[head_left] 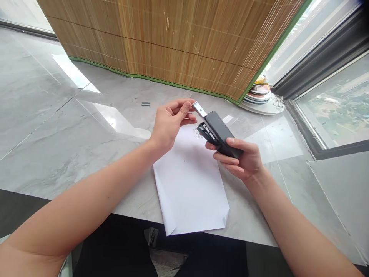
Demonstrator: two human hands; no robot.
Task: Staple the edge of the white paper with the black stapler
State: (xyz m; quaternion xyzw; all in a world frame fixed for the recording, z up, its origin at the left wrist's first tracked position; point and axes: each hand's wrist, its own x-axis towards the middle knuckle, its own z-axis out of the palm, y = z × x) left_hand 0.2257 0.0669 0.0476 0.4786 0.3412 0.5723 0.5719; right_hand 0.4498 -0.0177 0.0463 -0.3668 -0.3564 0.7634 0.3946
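A black stapler (220,129) is held up over the paper in my right hand (245,157), its fingers wrapped round the rear end. The stapler's jaws are spread apart. From its front end sticks out a silver metal staple tray (201,109). My left hand (173,119) is closed, thumb and forefinger pinching the tip of that tray. Beneath both hands lies a white sheet of paper (193,192), its near end hanging slightly over the table edge with bent corners. Several loose staples (198,132) rest near the paper's far end, partly hidden by the stapler.
Two short dark staple strips (145,104) lie on the grey marble table (115,165), beyond my left hand. A bamboo blind (161,42) with green edging hangs at the back. Stacked plates (261,100) stand by the window frame at right.
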